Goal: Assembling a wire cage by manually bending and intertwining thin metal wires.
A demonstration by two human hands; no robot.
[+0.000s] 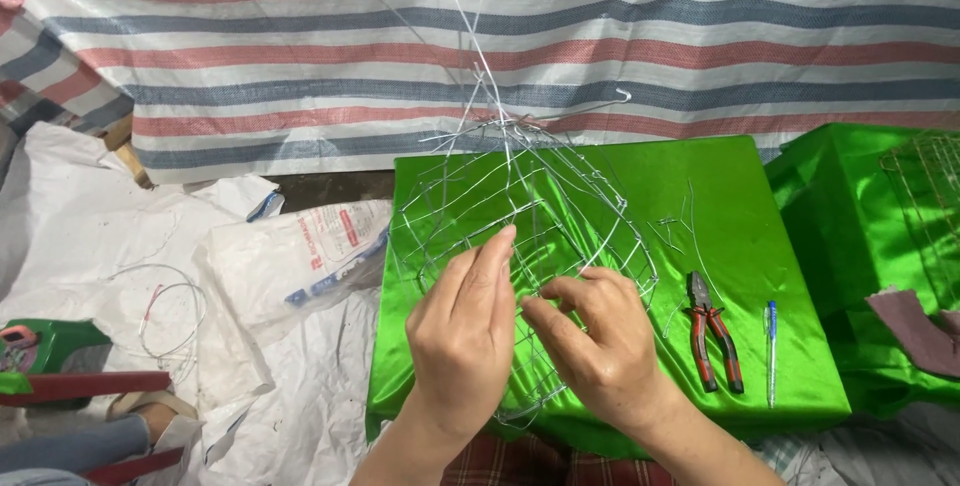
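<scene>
The wire frame stands on the green bench, a domed cage of thin silvery wires with loose ends sticking up from its top. It looks light and springy, easy to bend out of shape, and its cut ends look sharp; the crossings where wires meet seem the firmest places to hold.

Both hands work at its near side. The left hand has its fingers up against the frame, thumb and forefinger apparently closed on a wire, though the contact is hidden behind the hand. The right hand pinches a wire just beside it, fingertips together.

Right of the frame, on the cloth, lie red-handled pliers, a thin pen and short wire offcuts. To the left, on white sacking on the floor, lie a plastic bag and a wire coil. A striped tarp hangs behind.
</scene>
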